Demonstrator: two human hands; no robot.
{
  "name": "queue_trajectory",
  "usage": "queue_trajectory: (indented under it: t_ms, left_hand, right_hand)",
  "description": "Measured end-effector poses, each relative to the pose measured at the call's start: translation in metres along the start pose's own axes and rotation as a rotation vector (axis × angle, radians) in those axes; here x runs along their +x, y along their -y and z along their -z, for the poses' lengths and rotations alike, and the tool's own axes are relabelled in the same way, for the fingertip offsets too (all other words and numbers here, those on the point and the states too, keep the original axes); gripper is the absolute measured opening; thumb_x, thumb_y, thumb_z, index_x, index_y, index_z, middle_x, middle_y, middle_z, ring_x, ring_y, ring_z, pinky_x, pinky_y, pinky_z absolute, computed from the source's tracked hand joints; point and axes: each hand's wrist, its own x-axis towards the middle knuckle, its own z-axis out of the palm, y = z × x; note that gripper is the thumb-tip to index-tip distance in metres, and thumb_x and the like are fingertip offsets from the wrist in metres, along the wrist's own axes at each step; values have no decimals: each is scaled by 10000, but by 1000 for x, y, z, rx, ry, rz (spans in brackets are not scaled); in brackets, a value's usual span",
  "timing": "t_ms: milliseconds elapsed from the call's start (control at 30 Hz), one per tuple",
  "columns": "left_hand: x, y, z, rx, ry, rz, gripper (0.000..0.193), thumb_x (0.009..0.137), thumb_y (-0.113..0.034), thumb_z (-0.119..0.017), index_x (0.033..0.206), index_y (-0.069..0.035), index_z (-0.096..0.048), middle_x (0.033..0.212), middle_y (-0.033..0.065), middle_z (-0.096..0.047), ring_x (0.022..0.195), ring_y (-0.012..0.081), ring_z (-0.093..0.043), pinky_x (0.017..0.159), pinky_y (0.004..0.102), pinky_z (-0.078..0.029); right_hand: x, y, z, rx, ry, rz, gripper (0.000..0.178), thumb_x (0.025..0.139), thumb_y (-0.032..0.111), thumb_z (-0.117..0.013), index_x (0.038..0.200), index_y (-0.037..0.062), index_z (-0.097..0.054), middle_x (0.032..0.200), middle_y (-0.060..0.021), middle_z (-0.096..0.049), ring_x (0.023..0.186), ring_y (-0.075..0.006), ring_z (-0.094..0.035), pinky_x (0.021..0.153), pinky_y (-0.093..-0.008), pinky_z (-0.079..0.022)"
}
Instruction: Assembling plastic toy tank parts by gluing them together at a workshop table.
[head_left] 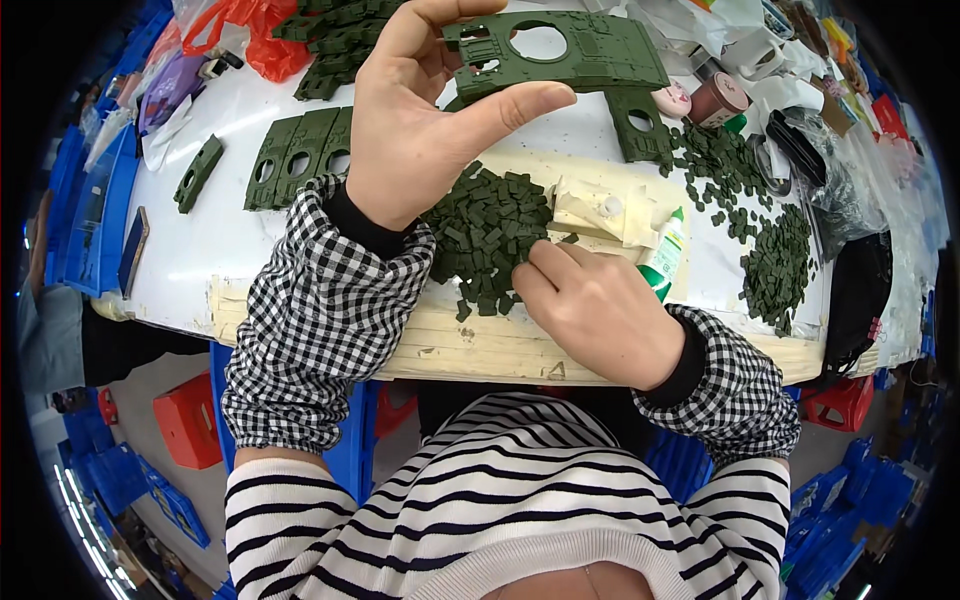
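Note:
My left hand (420, 110) is raised over the table, its thumb and fingers closed on a dark green plastic model tank hull (610, 55) with a round hole. Low at the right edge of a heap of small green plastic pieces (487, 235) is my right hand (600, 310). Its fingers are curled in, and their tips are hidden, so I cannot make out what they hold. Just beyond its knuckles lies a glue bottle (665, 255) with a green tip, beside a block wrapped in cream tape (600, 212).
More green hulls (290, 160) stand in a row at left, with a single narrow one (198, 175) farther left. Another hull (640, 130) lies beyond the block. Loose pieces (775, 270) spread at right, near a brown jar (718, 100). A blue bin (100, 220) stands at the left edge.

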Motion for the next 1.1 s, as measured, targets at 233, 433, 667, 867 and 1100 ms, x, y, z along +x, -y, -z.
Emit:
queue_trajectory:
  t_ms: [233, 433, 667, 867, 1100]
  left_hand:
    - [0, -8, -6, -262, -44, 64, 552, 797, -80, -836, 1239, 31, -524, 1144, 118, -634, 1023, 161, -644, 870, 261, -551]
    - [-1, -9, -4, -393, -8, 228, 619, 828, -26, -791, 1334, 27, -439, 1212, 113, -603, 1096, 175, -621, 937, 278, -533]
    - [-2, -18, -7, -441, 322, 367, 758, 916, -194, -712, 1524, -39, -287, 1343, 148, -554, 1142, 227, -639, 888, 363, -608]
    - [-10, -26, -18, -445, 454, 489, 771, 851, -102, -762, 1496, -30, -345, 1342, 142, -537, 1125, 202, -634, 877, 315, -598]
    - [-17, -28, -28, -448, 568, 566, 745, 834, -24, -755, 1471, 3, -369, 1384, 142, -494, 1220, 177, -554, 911, 275, -564]
  right_hand:
    - [11, -3, 8, 70, -480, 63, 153, 698, 52, -670, 786, 28, -548, 783, -73, -552, 640, -216, -605, 539, -299, -518]
    - [1, -13, 53, 325, -695, -88, 201, 763, -97, -759, 883, -17, -620, 808, -123, -666, 659, -203, -686, 570, -268, -555]
    - [-6, -36, 82, 719, -780, -400, 127, 905, -39, -674, 1028, -56, -650, 892, -79, -706, 794, -125, -710, 706, -230, -574]
    - [-6, -45, 77, 882, -618, -338, 97, 864, 35, -731, 940, -4, -685, 982, -87, -675, 864, -129, -653, 754, -246, -515]
    - [-3, -46, 67, 761, -546, -322, 110, 782, 145, -751, 838, 56, -717, 1110, -168, -621, 1179, -274, -538, 1029, -417, -373]
